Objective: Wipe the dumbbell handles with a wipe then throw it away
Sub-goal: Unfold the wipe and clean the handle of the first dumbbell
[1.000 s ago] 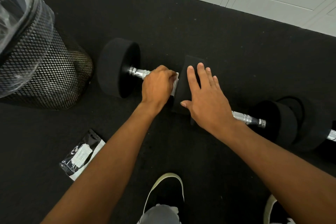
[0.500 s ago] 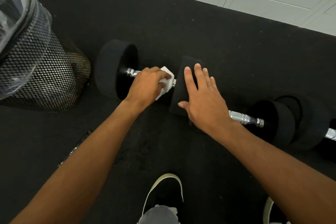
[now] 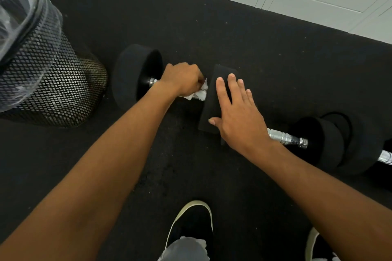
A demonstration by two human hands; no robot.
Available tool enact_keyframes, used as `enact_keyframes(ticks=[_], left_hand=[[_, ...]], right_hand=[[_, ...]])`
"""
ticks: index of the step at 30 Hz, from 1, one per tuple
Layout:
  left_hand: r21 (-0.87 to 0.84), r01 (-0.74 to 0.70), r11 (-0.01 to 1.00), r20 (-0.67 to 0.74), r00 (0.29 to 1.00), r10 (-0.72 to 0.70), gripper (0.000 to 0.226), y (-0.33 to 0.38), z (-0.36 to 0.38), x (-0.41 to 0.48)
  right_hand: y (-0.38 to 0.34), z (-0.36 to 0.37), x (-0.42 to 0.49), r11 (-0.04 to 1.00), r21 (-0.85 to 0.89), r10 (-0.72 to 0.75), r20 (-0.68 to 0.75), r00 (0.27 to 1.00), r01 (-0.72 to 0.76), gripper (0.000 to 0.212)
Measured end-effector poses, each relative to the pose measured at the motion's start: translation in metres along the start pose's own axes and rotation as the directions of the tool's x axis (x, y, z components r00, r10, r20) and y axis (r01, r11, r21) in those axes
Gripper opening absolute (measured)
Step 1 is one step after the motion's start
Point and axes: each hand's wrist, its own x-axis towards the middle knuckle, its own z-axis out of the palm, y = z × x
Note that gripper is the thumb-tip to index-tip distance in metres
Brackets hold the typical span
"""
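Here, in the head view, the left hand [image 3: 182, 79] has its grip curled round the white wipe [image 3: 197, 95], pressing it onto the handle [image 3: 153, 81] of the dumbbell [image 3: 131, 76] on the black floor [image 3: 212, 38], near frame centre. The right hand [image 3: 235, 116] lies flat, fingers straight, on that dumbbell's 3 o'clock head. A second dumbbell [image 3: 326, 142] lies at 4 o'clock, a mesh bin [image 3: 42, 74] at 9 o'clock, a shoe [image 3: 191, 224] at 6 o'clock.

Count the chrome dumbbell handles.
3: first handle under the left hand and wipe; second handle beside the right hand; third handle cut by the right edge. Others may lie beyond.
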Motion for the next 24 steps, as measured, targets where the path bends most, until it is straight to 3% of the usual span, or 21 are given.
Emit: enact_keyframes(ticks=[3,5,8,11,17,20,24], left_hand=[[-0.063,0.078,0.995,-0.049,0.996,-0.081,0.021,-0.004,-0.004,0.011],[-0.290,0.123,0.949,-0.112,0.980,-0.162,0.026,-0.011,-0.005,0.008],[-0.616,0.102,0.781,-0.086,0.977,-0.196,0.023,-0.019,-0.007,-0.005],[-0.771,0.088,0.631,-0.037,0.983,-0.181,0.026,-0.015,-0.010,-0.023],[-0.875,0.071,0.479,-0.037,0.976,-0.213,0.021,-0.001,-0.027,-0.045],[-0.908,0.060,0.415,-0.025,0.980,-0.197,0.024,0.002,-0.039,-0.056],[-0.953,0.068,0.294,0.019,0.986,-0.165,0.025,0.008,-0.061,-0.074]], right_hand=[[0.000,0.000,0.001,1.000,-0.009,0.006,0.004,1.000,-0.006,0.097],[0.001,0.000,0.001,1.000,-0.007,0.011,0.002,1.000,-0.011,0.098],[0.001,-0.001,0.002,1.000,-0.004,0.012,0.006,1.000,-0.012,0.097],[0.001,-0.004,0.000,1.000,-0.023,0.012,-0.004,1.000,-0.012,0.096],[0.004,-0.017,-0.004,0.999,0.046,0.005,0.069,0.998,-0.008,0.092],[0.007,-0.033,-0.003,0.977,0.205,0.034,0.104,0.994,-0.055,0.081],[0.008,-0.064,0.000,0.874,0.476,0.131,-0.031,0.991,-0.101,0.068]])
